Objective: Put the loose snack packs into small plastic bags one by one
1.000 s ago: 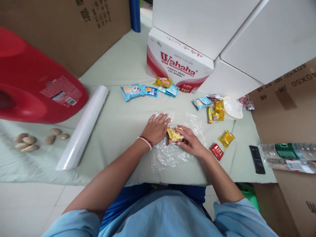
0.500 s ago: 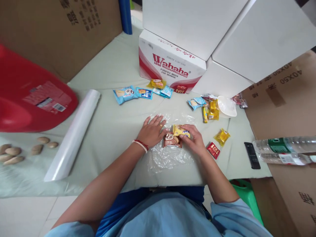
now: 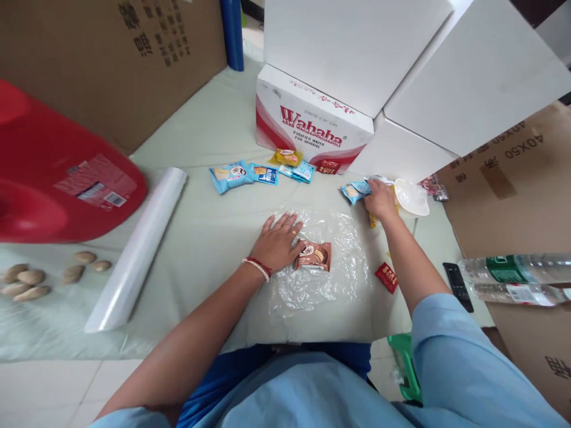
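My left hand (image 3: 279, 244) lies flat with fingers spread on a clear plastic bag (image 3: 339, 291), its thumb touching the left end of a brown wrapped biscuit packet (image 3: 316, 258). My right hand (image 3: 381, 202) is stretched out over the small snack pile at the right. It covers most of the yellow packets there, and a yellow strip-shaped packet (image 3: 372, 220) shows below it. A light blue snack packet (image 3: 355, 191) is just left of its fingertips. These fingers point away and are partly hidden, so I cannot see what they hold.
A white bowl (image 3: 411, 197) stands right of the pile. Blue snack packets (image 3: 232, 176) lie before the Wahaha carton (image 3: 312, 122). A red packet (image 3: 386, 277), a black remote (image 3: 457, 286) and bottles (image 3: 513, 268) are at right. A plastic film roll (image 3: 138, 249), stones (image 3: 31, 277) and red jug (image 3: 66, 172) occupy the left.
My right hand has moved away and right, from the plastic bag to the snack pile. The yellow packet it held over the brown one is no longer there. My left hand stays in place.
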Motion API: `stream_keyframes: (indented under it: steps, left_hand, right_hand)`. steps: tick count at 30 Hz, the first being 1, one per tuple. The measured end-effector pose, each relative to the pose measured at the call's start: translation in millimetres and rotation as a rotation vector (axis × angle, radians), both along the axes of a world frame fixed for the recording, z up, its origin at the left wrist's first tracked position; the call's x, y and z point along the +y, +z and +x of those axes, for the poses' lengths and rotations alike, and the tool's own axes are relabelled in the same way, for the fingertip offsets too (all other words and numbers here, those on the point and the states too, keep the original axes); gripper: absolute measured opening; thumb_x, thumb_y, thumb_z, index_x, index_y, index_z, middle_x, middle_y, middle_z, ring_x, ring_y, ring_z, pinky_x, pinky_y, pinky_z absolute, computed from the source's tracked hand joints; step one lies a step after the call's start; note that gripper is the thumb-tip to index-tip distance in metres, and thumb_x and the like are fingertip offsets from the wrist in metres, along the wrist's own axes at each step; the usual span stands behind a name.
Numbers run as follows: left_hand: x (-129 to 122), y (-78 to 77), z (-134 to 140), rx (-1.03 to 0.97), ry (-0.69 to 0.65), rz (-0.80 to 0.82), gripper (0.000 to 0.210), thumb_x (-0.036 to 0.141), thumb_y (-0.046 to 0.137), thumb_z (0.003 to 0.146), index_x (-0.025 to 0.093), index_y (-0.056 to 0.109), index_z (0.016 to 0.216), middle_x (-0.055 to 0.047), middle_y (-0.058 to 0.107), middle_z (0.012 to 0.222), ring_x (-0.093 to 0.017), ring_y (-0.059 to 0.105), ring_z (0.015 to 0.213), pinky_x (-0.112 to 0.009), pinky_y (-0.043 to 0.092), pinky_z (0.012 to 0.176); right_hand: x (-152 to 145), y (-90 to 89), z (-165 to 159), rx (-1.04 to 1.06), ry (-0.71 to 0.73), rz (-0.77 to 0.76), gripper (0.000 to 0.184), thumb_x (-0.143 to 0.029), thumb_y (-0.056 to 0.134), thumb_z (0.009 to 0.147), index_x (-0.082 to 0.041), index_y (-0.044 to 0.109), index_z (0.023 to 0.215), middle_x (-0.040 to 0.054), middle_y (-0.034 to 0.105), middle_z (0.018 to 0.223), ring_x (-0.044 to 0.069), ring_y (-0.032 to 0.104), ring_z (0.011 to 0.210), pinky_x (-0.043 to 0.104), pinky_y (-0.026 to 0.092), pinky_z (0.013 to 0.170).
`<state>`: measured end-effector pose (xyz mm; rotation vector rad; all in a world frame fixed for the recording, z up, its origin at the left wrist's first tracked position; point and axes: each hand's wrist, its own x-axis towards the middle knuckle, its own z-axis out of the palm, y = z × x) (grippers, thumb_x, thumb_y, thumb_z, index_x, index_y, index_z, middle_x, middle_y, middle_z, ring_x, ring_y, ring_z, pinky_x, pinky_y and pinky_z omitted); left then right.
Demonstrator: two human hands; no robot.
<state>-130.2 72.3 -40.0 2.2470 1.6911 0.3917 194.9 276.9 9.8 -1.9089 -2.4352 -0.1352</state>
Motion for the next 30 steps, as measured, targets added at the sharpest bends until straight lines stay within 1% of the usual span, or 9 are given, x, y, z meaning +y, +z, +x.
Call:
stream_keyframes:
  steps: [4, 7, 11, 14, 19, 23, 26, 28, 30]
  left_hand:
    - [-0.1, 0.3, -0.2, 0.004, 0.002, -0.001, 0.059, 0.049, 0.043, 0.107, 0.020, 0.051, 0.156, -0.012, 0.038, 0.171, -0.031, 0.030, 0.161, -0.060, 0.021, 0.133]
    - [0.0, 0.4, 0.1, 0.012, -0.004, -0.003, 0.059, 0.049, 0.041, 0.107, 0.018, 0.050, 0.157, -0.012, 0.037, 0.171, -0.031, 0.029, 0.161, -0.060, 0.020, 0.133]
    - [0.4, 1.0, 0.9, 0.022, -0.007, -0.011, 0.059, 0.050, 0.038, 0.108, 0.020, 0.050, 0.157, -0.012, 0.036, 0.172, -0.031, 0.028, 0.162, -0.061, 0.020, 0.133]
    - [0.1, 0.8, 0.6, 0.033, -0.007, -0.007, 0.060, 0.051, 0.037, 0.108, 0.019, 0.050, 0.157, -0.012, 0.036, 0.172, -0.031, 0.028, 0.162, -0.061, 0.021, 0.132]
    - [-1.3, 1.2, -0.2, 0.007, -0.015, 0.011, 0.057, 0.047, 0.041, 0.107, 0.019, 0.053, 0.155, -0.011, 0.040, 0.170, -0.030, 0.032, 0.160, -0.060, 0.023, 0.133]
    - [-1.1, 3.0, 0.2, -0.024, -0.011, -0.005, 0.057, 0.047, 0.041, 0.107, 0.017, 0.053, 0.154, -0.011, 0.040, 0.170, -0.029, 0.031, 0.161, -0.059, 0.020, 0.134]
    - [-0.3, 3.1, -0.1, -0.053, -0.008, -0.013, 0.056, 0.048, 0.040, 0.108, 0.018, 0.054, 0.154, -0.010, 0.040, 0.170, -0.029, 0.031, 0.161, -0.058, 0.019, 0.134]
    - [-0.2, 2.3, -0.2, -0.073, -0.010, -0.009, 0.056, 0.049, 0.039, 0.108, 0.020, 0.055, 0.153, -0.010, 0.040, 0.170, -0.029, 0.031, 0.160, -0.059, 0.018, 0.134]
    - [-0.3, 1.0, -0.2, -0.087, -0.012, -0.002, 0.055, 0.047, 0.039, 0.108, 0.019, 0.055, 0.153, -0.011, 0.040, 0.170, -0.030, 0.032, 0.160, -0.059, 0.018, 0.134]
  right_hand:
    - [22.4, 3.3, -25.6, -0.100, -0.050, -0.179, 0.051, -0.013, 0.056, 0.093, -0.016, 0.064, 0.143, 0.0183, 0.063, 0.147, 0.033, 0.060, 0.131, 0.043, 0.046, 0.109]
    - [38.2, 13.2, -42.2, -0.153, -0.081, -0.249, 0.043, -0.020, 0.067, 0.090, -0.015, 0.071, 0.132, 0.0203, 0.068, 0.134, 0.037, 0.061, 0.125, 0.047, 0.048, 0.105]
    - [51.8, 22.2, -84.1, -0.020, 0.028, -0.106, 0.043, -0.025, 0.066, 0.094, -0.015, 0.067, 0.135, 0.0175, 0.068, 0.130, 0.036, 0.054, 0.128, 0.046, 0.047, 0.105]
    - [51.5, 13.2, -122.3, 0.113, 0.094, -0.011, 0.041, -0.022, 0.055, 0.100, -0.013, 0.064, 0.139, 0.0170, 0.064, 0.138, 0.032, 0.052, 0.128, 0.043, 0.044, 0.107]
    - [41.8, -15.1, -145.4, 0.243, -0.066, -0.039, 0.032, -0.024, 0.057, 0.096, -0.012, 0.075, 0.119, 0.0188, 0.071, 0.122, 0.035, 0.056, 0.122, 0.051, 0.042, 0.109]
    - [10.0, -7.8, -122.9, 0.724, -0.006, -0.089, 0.033, -0.037, 0.057, 0.096, -0.015, 0.075, 0.113, 0.0130, 0.075, 0.113, 0.028, 0.063, 0.107, 0.046, 0.050, 0.102]
    - [-43.9, 18.1, -98.6, 1.098, 0.104, -0.484, 0.046, -0.055, 0.070, 0.089, -0.021, 0.074, 0.121, 0.0066, 0.076, 0.105, 0.020, 0.067, 0.088, 0.035, 0.057, 0.081]
    - [-88.2, 32.1, -86.5, 1.111, 0.117, -0.717, 0.051, -0.059, 0.079, 0.083, -0.022, 0.078, 0.118, 0.0053, 0.078, 0.099, 0.018, 0.067, 0.079, 0.032, 0.057, 0.075]
    - [-128.4, 34.2, -82.1, 1.072, 0.133, -0.829, 0.049, -0.060, 0.079, 0.085, -0.022, 0.080, 0.117, 0.0051, 0.079, 0.098, 0.017, 0.068, 0.079, 0.031, 0.057, 0.076]
